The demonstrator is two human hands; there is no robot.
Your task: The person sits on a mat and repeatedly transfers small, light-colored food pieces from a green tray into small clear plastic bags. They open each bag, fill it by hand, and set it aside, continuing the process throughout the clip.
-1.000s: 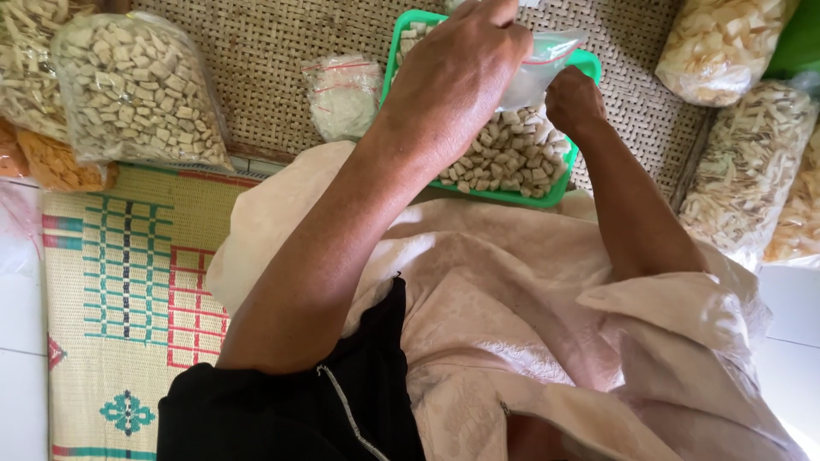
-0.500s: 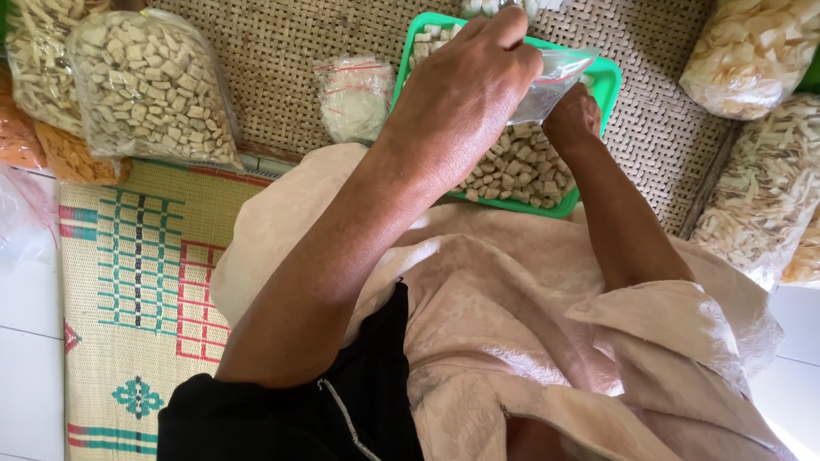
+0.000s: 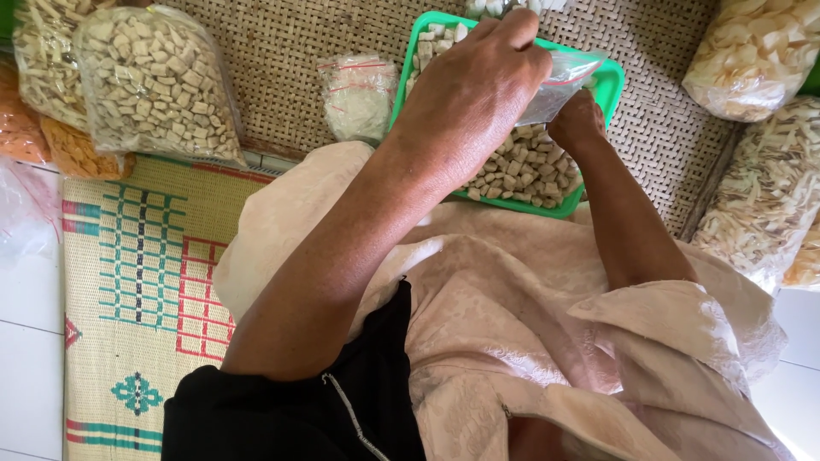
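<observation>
A green plastic tray (image 3: 608, 84) full of small pale square crackers (image 3: 521, 171) lies on a woven mat in front of me. Over it I hold a small clear plastic bag (image 3: 568, 75). My left hand (image 3: 478, 94) grips the bag's mouth from above, fingers curled around its edge. My right hand (image 3: 576, 119) is closed under the bag, just above the crackers, partly hidden by the bag. Whether the bag holds crackers cannot be seen.
A large clear bag of similar crackers (image 3: 158, 81) lies at the upper left, beside orange snack bags (image 3: 51, 141). A small stack of empty plastic bags (image 3: 359, 94) sits left of the tray. Big bags of pale chips (image 3: 760, 188) fill the right. A patterned mat (image 3: 141, 282) lies left.
The view has shifted so the tray and hands sit slightly lower and to the right. Both hands stay on the clear bag over the tray.
</observation>
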